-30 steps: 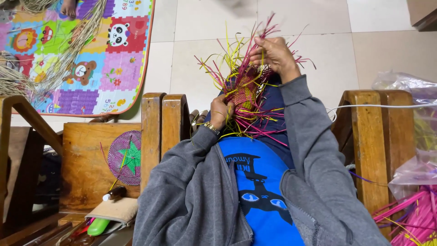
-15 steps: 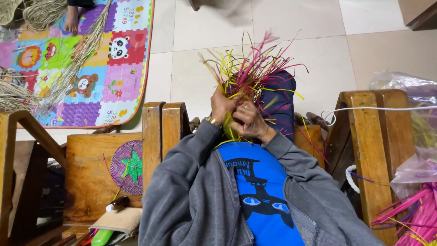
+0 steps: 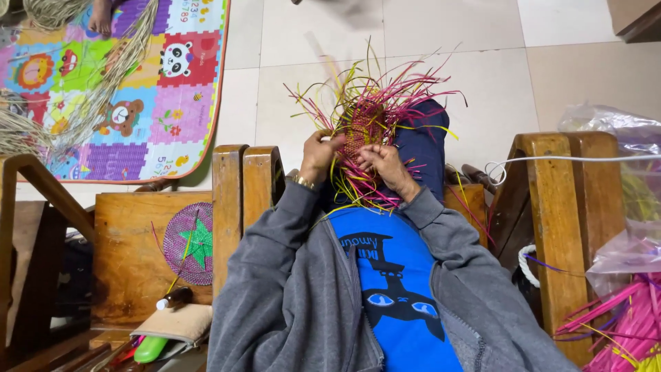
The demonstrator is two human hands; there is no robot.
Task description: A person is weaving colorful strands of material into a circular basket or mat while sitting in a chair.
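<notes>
Holding a part-woven pink/yellow piece (image 3: 363,131) over the lap, between wooden armrests: left hand (image 3: 318,153) pinches its left edge to steady it, right hand (image 3: 383,164) grips strands at its lower right, prob. to keep tension. Finished woven disc (image 3: 190,242) lies left of the armrest (image 3: 237,207).

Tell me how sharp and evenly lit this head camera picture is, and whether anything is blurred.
Head view: even indoor light and soft shadows; both the left hand and right hand on the woven piece look sharp; faint glare on the floor tiles; a dark smudge at the top edge is blurred; the wooden armrests splay outward, suggesting wide-angle distortion.
</notes>
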